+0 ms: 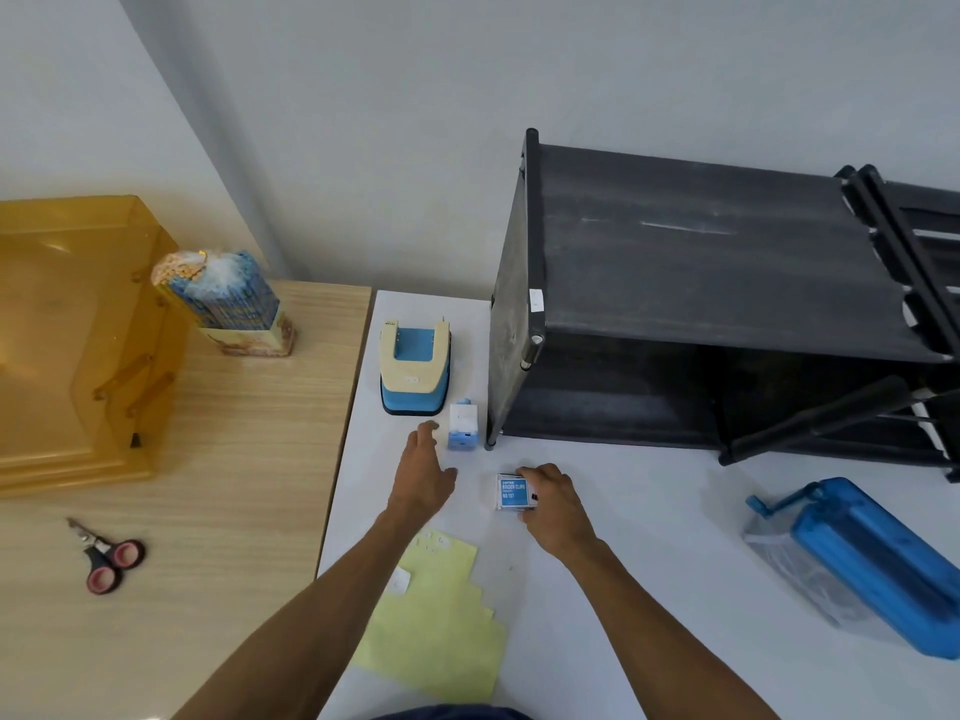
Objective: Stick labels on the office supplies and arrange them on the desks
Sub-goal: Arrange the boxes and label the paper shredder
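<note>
You look midway: your right hand (553, 504) holds the clip box (513, 493) in a curled grip on the white surface (649, 517), left hand (423, 475) spread just left of it; the punch (415, 371) seems labelled, the scissors (106, 556) at left apparently not.

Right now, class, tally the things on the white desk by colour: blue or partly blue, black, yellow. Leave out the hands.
Blue or partly blue: 4 (hole punch, small box, clip box, case)
Black: 1 (rack)
Yellow: 1 (label sheet)
Total: 6
</note>
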A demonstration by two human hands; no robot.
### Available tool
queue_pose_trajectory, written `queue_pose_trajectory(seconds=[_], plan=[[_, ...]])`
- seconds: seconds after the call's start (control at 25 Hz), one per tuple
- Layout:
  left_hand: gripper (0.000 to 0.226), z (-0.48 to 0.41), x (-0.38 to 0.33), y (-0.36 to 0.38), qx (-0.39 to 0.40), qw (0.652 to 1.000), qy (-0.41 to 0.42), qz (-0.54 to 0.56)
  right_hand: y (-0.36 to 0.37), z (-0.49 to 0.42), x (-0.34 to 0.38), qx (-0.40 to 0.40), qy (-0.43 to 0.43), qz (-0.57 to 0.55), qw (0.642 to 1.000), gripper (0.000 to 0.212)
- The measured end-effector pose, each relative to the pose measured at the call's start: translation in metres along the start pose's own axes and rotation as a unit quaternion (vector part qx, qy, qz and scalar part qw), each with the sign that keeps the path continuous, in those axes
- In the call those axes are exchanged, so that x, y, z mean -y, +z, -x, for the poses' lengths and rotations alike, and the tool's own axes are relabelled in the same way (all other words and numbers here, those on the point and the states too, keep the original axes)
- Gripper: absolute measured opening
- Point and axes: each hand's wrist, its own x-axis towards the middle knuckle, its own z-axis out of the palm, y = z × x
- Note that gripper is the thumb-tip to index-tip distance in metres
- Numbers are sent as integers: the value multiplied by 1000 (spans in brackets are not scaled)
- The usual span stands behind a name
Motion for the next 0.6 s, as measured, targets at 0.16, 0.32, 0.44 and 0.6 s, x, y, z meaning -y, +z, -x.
queue_pose_trajectory(seconds=[0.16,0.32,0.44,0.6], plan=[[44,27,8,18,10,1000,-3,-12,2,-4,8,17,1,-25,1000,62],[59,30,9,26,95,995,14,-20,4,-6,21,22,1,-49,999,61],[64,29,8,22,100,995,10,-11,4,-6,28,25,-6,-55,998,63],[60,29,13,8,81,996,36,-30,7,-10,45,38,-22,-80,996,65]])
